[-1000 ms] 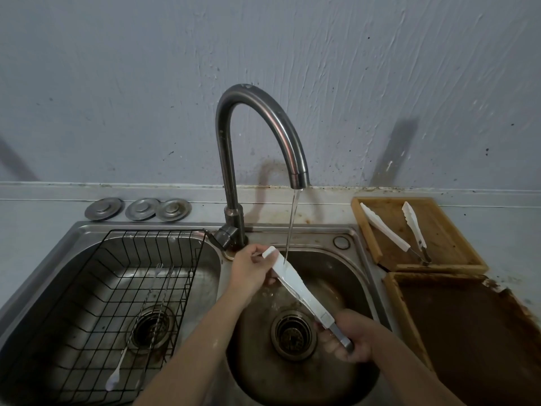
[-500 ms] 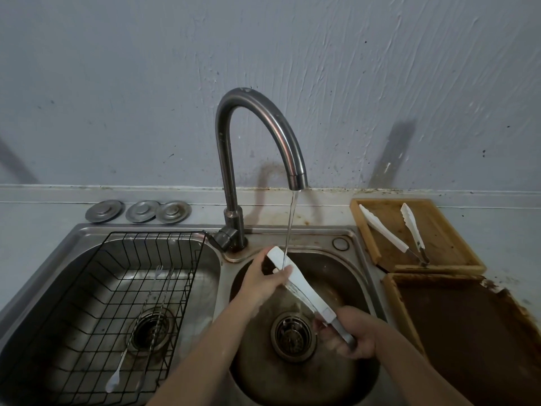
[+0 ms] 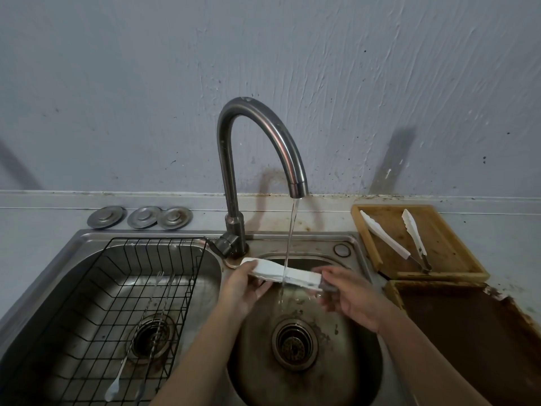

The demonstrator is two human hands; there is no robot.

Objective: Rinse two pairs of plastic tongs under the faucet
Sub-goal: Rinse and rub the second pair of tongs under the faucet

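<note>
A white pair of plastic tongs (image 3: pixel 275 272) lies almost level across the right sink basin (image 3: pixel 366 356), right under the water stream (image 3: pixel 289 244) from the curved faucet (image 3: pixel 263 142). My left hand (image 3: pixel 243 291) grips the tongs' tip end from below. At the grey handle end, my right hand (image 3: pixel 348 297) holds them. The water strikes the middle of the tongs. A second white pair of tongs (image 3: pixel 409 238) lies spread apart on a wooden tray (image 3: pixel 456 259) to the right.
A black wire rack (image 3: pixel 96 303) sits in the left basin with long utensils (image 3: pixel 140 332) in it. Three metal drain covers (image 3: pixel 140 217) lie on the counter behind. A darker wooden tray (image 3: pixel 468 332) stands at the front right.
The tongs have swung from a steep diagonal to nearly level and risen toward the spout. My right hand has moved up and back; my left hand now grips from beneath.
</note>
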